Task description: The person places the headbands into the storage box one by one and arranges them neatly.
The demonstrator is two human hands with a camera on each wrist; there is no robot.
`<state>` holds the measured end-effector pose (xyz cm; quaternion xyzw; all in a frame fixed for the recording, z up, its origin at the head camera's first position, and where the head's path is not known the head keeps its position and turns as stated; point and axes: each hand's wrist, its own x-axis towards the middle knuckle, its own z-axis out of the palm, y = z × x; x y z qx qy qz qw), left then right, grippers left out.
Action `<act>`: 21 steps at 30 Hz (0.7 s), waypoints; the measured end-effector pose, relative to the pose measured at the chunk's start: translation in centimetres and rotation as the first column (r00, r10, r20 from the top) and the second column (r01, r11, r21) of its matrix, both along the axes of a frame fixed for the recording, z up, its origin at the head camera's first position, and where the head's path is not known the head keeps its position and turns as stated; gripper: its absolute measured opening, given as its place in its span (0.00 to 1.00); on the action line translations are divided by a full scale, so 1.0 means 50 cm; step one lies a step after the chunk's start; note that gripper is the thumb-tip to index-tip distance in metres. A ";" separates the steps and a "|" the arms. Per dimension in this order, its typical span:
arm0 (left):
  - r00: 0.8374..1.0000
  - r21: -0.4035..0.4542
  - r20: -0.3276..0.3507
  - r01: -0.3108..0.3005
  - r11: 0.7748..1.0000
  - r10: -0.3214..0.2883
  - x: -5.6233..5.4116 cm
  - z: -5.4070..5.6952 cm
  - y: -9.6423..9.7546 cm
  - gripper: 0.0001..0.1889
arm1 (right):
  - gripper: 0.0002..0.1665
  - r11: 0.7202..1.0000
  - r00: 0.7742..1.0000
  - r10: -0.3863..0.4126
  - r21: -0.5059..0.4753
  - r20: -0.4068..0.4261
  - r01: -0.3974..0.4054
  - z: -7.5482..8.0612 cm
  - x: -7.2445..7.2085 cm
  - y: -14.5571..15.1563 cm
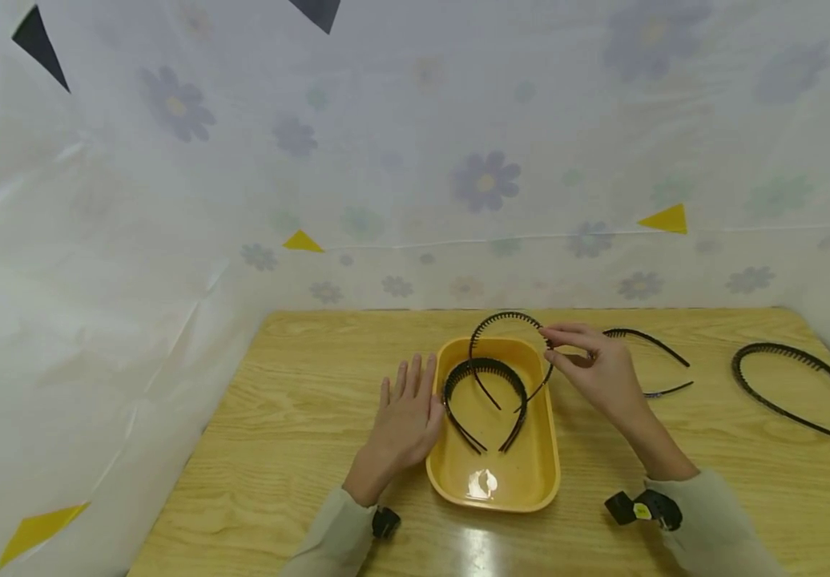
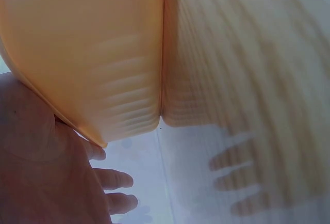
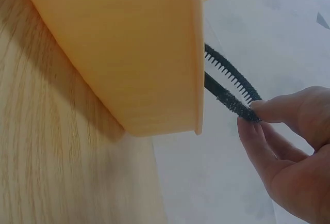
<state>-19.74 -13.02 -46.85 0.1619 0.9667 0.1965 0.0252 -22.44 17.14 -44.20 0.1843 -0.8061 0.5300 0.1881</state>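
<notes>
A black toothed headband [image 1: 509,315] is held up by my right hand [image 1: 606,373], pinched at its right side between thumb and fingertips. Its two ends reach down over the yellow plastic tray [image 1: 458,482]. In the right wrist view the pinched headband [image 3: 234,74] shows its row of teeth beyond the tray wall [image 3: 129,53]. Inside the tray lie black headbands [image 1: 490,366], nested with their ends toward me. My left hand [image 1: 404,421] rests along the tray's left rim, fingers straight; the left wrist view shows its palm [image 2: 51,167] against the outer wall.
Right of the tray, another black headband [image 1: 651,337] lies on the wooden table [image 1: 278,417], partly hidden behind my right hand. A further headband [image 1: 775,349] lies near the table's right edge. Flower-printed white sheeting [image 1: 386,160] encloses the back and sides.
</notes>
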 end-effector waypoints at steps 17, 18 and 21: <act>1.000 -0.003 -0.001 -0.012 1.000 0.012 0.003 0.003 0.002 0.32 | 0.17 0.999 1.000 -0.015 0.044 -0.007 0.015 0.000 0.005 -0.013; 1.000 -0.002 0.000 -0.012 1.000 0.012 0.003 0.003 0.002 0.32 | 0.17 0.999 1.000 -0.018 0.049 -0.010 0.019 -0.001 0.005 -0.014; 1.000 -0.002 0.004 -0.008 1.000 0.008 0.001 0.001 0.000 0.32 | 0.18 0.999 1.000 -0.022 0.045 -0.008 0.022 -0.001 0.007 -0.017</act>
